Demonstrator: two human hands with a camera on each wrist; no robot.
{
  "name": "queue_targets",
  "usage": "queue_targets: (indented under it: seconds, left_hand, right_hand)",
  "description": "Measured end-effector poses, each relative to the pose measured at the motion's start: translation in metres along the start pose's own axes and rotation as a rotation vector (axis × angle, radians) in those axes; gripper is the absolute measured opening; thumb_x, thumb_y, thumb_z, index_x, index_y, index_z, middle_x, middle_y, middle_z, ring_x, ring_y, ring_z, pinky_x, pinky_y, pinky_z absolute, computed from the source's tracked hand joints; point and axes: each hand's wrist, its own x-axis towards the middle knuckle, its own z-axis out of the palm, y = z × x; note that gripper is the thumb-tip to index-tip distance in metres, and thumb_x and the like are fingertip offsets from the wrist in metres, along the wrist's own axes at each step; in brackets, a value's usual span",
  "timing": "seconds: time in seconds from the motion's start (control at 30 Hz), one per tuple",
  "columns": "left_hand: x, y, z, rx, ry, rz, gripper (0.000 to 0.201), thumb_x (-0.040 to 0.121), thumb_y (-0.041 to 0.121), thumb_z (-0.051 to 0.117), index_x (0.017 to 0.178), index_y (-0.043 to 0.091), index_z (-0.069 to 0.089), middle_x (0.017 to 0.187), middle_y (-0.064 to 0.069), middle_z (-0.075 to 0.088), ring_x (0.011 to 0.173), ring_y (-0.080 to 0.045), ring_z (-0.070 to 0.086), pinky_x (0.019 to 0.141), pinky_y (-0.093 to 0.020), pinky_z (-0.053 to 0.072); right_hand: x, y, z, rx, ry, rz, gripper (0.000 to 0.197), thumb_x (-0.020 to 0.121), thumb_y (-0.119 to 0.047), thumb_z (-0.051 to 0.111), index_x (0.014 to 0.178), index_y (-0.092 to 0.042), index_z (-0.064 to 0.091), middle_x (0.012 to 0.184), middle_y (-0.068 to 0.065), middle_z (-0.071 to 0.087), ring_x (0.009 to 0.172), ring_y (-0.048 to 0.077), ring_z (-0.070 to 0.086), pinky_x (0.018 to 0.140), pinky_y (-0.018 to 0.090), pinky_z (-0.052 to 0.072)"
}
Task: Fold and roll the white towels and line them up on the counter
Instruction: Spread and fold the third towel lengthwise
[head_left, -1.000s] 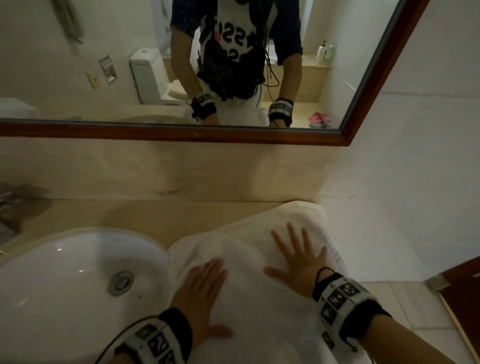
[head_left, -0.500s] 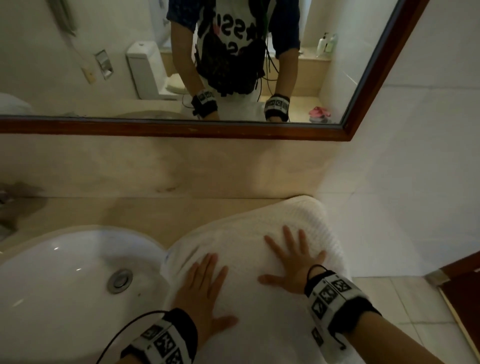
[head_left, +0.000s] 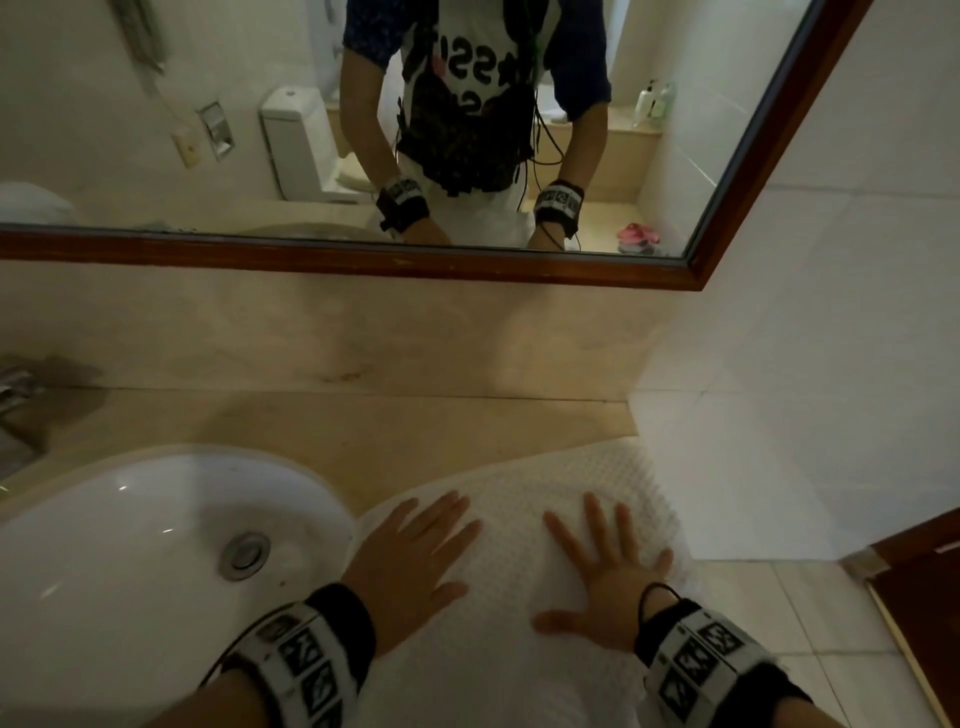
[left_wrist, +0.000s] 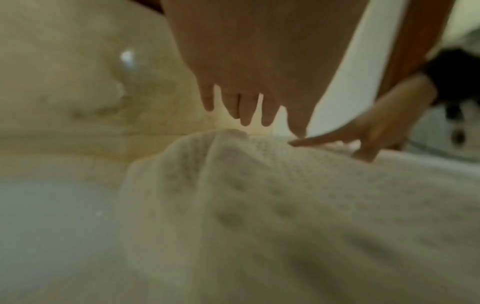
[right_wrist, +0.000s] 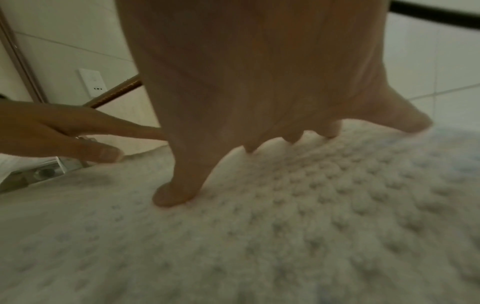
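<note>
1. I see the towel lying flat on the counter just right of the sink, its near end hanging over the counter's front edge.
2. My left hand and right hand lie apart, fingers spread and pressed flat on the towel, likely smoothing it before the fold.
3. Since a second ago, both hands have slid along the towel and sit nearer its far edge.
</note>
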Motion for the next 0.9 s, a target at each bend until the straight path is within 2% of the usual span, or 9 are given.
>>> queue_targets:
  seconds: [0.1,0.2,0.27,0.37,0.47,0.53,0.67,0.83,0.9]
  left_hand:
    - [0.017,-0.008,0.005,0.048,-0.089,0.010,0.080,0.086,0.074,0.007,0.149,0.026,-0.006,0.149,-0.005,0.036,0.135,-0.023,0.035,0.111,-0.036,0.034]
    - [0.014,-0.006,0.003,-0.076,-0.027,0.013,0.068,0.066,0.082,-0.015,0.120,0.054,-0.045,0.154,-0.003,-0.018,0.147,-0.026,-0.001,0.116,-0.035,0.001]
    - [0.011,-0.010,-0.002,-0.313,0.030,-0.141,0.060,0.080,0.071,0.001,0.134,0.055,-0.022,0.158,0.005,0.005,0.146,-0.017,0.013,0.117,-0.027,0.012]
    - [0.010,-0.029,-0.010,-0.314,0.131,-0.312,0.045,0.101,0.030,0.030,0.146,0.030,0.025,0.152,0.004,0.029,0.138,-0.016,0.031,0.112,-0.027,0.027]
    - [0.010,-0.041,-0.013,-0.216,0.061,-0.287,0.064,0.086,0.053,0.013,0.130,0.026,0.052,0.140,0.001,0.043,0.131,-0.018,0.036,0.105,-0.028,0.035]
    - [0.012,-0.043,-0.016,-0.155,0.027,-0.280,0.060,0.086,0.055,0.017,0.130,0.030,0.049,0.131,0.003,0.046,0.124,-0.017,0.039,0.100,-0.026,0.037]
    - [0.018,-0.038,-0.020,0.000,0.004,-0.269,0.041,0.098,0.032,0.037,0.139,0.032,0.038,0.130,-0.001,0.043,0.123,-0.020,0.038,0.101,-0.028,0.034]
    - [0.016,-0.037,-0.012,0.146,0.056,-0.203,0.045,0.098,0.027,0.033,0.142,0.032,0.030,0.135,-0.005,0.043,0.122,-0.026,0.042,0.098,-0.034,0.037]
    - [0.012,-0.041,-0.011,0.109,0.124,-0.152,0.039,0.086,0.032,0.039,0.125,0.033,0.042,0.108,-0.001,0.064,0.098,-0.023,0.052,0.077,-0.030,0.050]
  right_hand:
    - [0.005,-0.004,0.004,-0.010,0.116,-0.085,0.113,0.033,-0.095,0.015,0.128,-0.058,-0.032,0.144,-0.012,-0.044,0.132,0.020,-0.040,0.103,0.071,-0.009]
    - [0.011,-0.006,0.005,-0.033,0.108,-0.109,0.112,0.034,-0.095,0.015,0.131,-0.058,-0.028,0.140,-0.011,-0.048,0.133,0.024,-0.040,0.102,0.072,-0.013]
    - [0.013,-0.005,0.005,-0.045,0.118,-0.114,0.112,0.035,-0.094,0.015,0.132,-0.058,-0.026,0.136,-0.010,-0.050,0.134,0.025,-0.040,0.101,0.071,-0.014]
    - [0.009,-0.011,0.003,-0.107,0.171,-0.175,0.106,0.041,-0.092,0.020,0.126,-0.057,-0.034,0.141,-0.009,-0.048,0.134,0.025,-0.041,0.102,0.070,-0.017]
    - [0.006,-0.030,0.002,-0.153,0.182,-0.300,0.104,0.043,-0.092,0.028,0.120,-0.061,-0.037,0.144,-0.010,-0.045,0.133,0.025,-0.042,0.101,0.068,-0.020]
    - [0.007,-0.041,0.003,-0.161,0.177,-0.349,0.107,0.051,-0.088,0.043,0.118,-0.061,-0.036,0.145,-0.011,-0.043,0.133,0.025,-0.042,0.100,0.068,-0.020]
    - [0.015,-0.044,0.012,-0.163,0.195,-0.373,0.101,0.066,-0.078,0.052,0.117,-0.061,-0.034,0.147,-0.010,-0.040,0.131,0.023,-0.043,0.100,0.069,-0.020]
    - [0.019,-0.042,0.013,-0.180,0.194,-0.364,0.101,0.052,-0.091,0.034,0.121,-0.060,-0.032,0.146,-0.009,-0.042,0.133,0.025,-0.042,0.101,0.071,-0.018]
    - [0.021,-0.042,0.014,-0.167,0.196,-0.362,0.099,0.043,-0.090,0.024,0.120,-0.060,-0.032,0.146,-0.006,-0.042,0.133,0.026,-0.042,0.099,0.071,-0.020]
